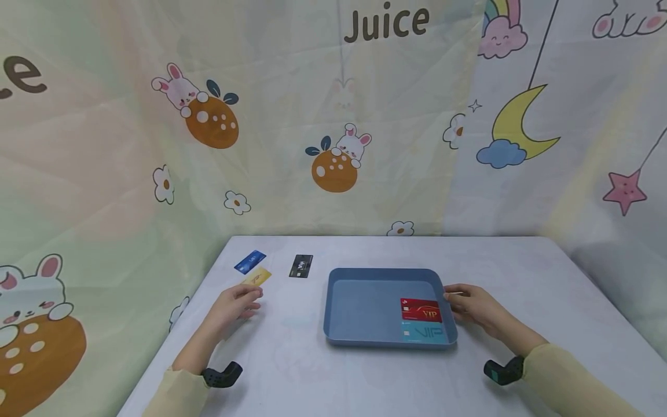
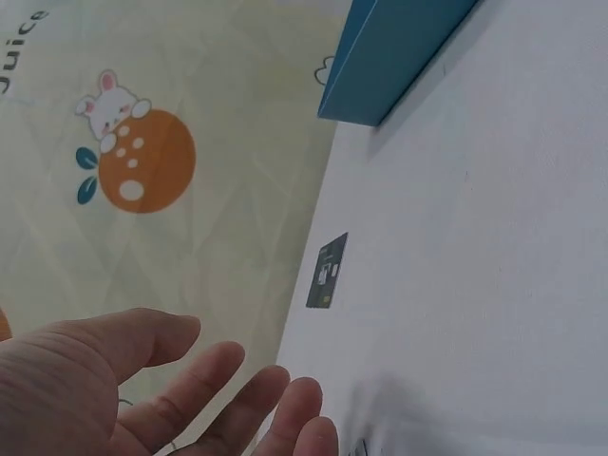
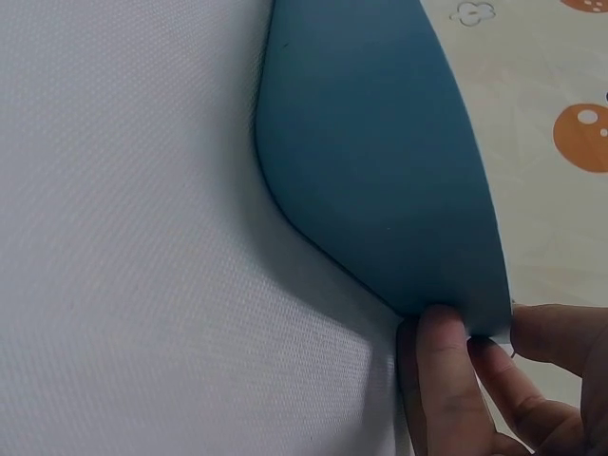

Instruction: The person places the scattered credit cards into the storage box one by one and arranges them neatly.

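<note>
On the left, my left hand point(image 1: 234, 307) reaches over the table, its fingertips right at the near edge of a yellow card point(image 1: 257, 276). Its fingers are loosely bent in the left wrist view, and no card shows between them. A blue card point(image 1: 250, 262) lies just beyond the yellow one, and a black VIP card point(image 1: 300, 266) is farther right. My right hand point(image 1: 476, 310) holds the right rim of a blue tray point(image 1: 365, 341), fingers against its outer wall point(image 3: 380, 190). Inside the tray, a red VIP card point(image 1: 421, 310) lies above a light blue VIP card point(image 1: 423, 332).
White cloth covers the table point(image 1: 271, 370). A printed curtain point(image 1: 281, 104) with rabbits and oranges hangs behind its back edge and along the left side. Each wrist wears a black device point(image 1: 222, 375).
</note>
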Available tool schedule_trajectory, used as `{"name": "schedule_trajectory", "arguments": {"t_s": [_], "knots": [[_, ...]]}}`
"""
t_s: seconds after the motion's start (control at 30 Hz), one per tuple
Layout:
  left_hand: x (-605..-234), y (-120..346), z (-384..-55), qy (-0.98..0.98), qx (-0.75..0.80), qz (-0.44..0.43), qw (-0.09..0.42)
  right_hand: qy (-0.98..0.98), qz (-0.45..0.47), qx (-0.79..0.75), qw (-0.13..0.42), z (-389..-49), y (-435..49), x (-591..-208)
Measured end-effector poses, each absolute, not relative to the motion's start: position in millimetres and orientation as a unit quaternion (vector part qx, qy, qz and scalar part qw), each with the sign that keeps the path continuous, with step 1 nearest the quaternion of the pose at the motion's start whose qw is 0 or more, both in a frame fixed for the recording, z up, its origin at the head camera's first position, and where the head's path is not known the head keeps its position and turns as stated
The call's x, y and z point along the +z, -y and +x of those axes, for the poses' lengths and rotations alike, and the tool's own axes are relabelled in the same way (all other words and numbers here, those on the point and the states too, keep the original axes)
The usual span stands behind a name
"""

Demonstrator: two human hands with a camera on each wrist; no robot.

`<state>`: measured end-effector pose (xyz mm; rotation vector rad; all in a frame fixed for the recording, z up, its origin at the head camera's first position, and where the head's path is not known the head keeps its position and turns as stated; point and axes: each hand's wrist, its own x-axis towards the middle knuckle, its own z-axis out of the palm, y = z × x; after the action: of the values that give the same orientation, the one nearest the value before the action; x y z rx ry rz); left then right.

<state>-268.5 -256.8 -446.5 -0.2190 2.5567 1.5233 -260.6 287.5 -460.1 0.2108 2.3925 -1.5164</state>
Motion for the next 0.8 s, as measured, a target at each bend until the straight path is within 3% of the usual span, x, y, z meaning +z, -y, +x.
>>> {"name": "schedule_trajectory", "arguments": {"t_s": [0.8], "knots": [[-450, 292, -261, -0.904, 0.41, -0.115, 0.033, -0.832, 0.075, -0.528, 0.151, -261, -287, -460]]}}
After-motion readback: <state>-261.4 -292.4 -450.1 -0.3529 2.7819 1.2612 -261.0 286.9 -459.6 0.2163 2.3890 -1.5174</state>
